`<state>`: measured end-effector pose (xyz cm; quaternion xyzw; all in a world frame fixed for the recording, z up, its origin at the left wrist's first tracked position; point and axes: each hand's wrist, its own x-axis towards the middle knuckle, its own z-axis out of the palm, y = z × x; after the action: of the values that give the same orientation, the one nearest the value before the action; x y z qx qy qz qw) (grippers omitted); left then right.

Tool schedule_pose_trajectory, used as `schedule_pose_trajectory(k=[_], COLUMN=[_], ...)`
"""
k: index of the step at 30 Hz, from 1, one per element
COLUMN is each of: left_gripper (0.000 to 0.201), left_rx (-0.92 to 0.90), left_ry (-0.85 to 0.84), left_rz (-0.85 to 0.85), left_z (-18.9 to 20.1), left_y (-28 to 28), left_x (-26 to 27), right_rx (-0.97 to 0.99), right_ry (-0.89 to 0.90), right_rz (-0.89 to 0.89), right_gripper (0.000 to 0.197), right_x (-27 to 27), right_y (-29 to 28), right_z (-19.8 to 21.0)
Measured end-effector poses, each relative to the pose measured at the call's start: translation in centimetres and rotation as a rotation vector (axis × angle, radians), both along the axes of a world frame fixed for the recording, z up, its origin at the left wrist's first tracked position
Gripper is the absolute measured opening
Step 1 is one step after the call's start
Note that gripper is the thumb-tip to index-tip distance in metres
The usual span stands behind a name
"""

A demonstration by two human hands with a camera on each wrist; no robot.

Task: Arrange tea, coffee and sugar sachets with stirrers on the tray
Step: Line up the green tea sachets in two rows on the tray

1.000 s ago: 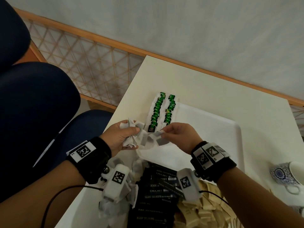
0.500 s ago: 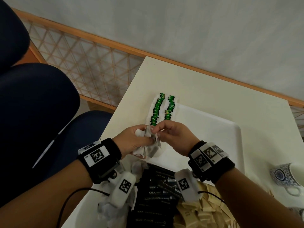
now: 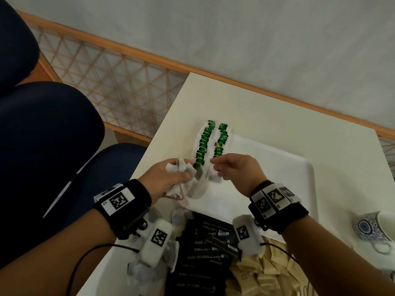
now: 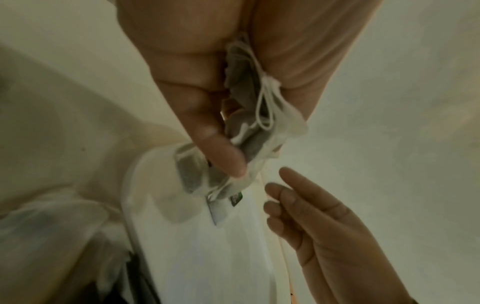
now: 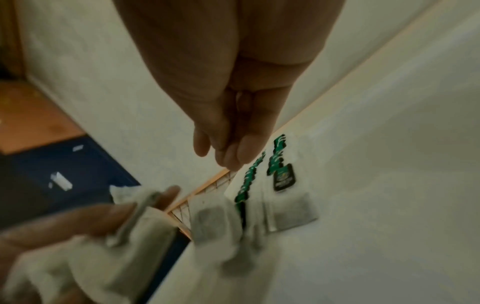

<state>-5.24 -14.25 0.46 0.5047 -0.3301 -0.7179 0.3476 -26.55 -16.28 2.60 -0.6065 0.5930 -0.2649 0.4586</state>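
Left hand (image 3: pixel 164 180) around tea bags (image 3: pixel 181 178)

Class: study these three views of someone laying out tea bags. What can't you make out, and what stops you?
- Count of white tea bags: bunched in the left hand, head view.
- Whether the right hand pinches anything: blurred, right wrist view.
- Blue patterned cup: cut by the frame edge.
- Black coffee sachets' small print: too small.

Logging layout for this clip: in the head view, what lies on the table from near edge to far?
Black sachets → left hand gripping tea bags and right hand, both over the tray → rows of green-tagged tea bags → bare table.
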Motion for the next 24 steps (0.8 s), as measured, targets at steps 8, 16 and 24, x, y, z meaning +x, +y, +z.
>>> schedule_pose_trajectory(k=[8, 16, 24], left_gripper=[0.020, 0.027, 0.029], left_rx=[0.018, 0.000, 0.008], left_ry=[-0.006, 0.014, -0.040], left_rz=[0.022, -0.029, -0.007], left_z=[-0.1, 0.2, 0.6], left_y=[0.1, 0.3, 0.1], left_x=[1.5, 2.0, 2.7], right_rx=[0.017, -0.068, 0.012], right_ry=[0.496, 0.378, 0.472], right_rz=[0.203, 0.544, 0.321], right_gripper=[0.028, 0.027, 0.024], right_x=[0.0, 4.1, 3.7], right_y=[0.4, 1.6, 0.9], right_z=[-1.1, -0.6, 0.1])
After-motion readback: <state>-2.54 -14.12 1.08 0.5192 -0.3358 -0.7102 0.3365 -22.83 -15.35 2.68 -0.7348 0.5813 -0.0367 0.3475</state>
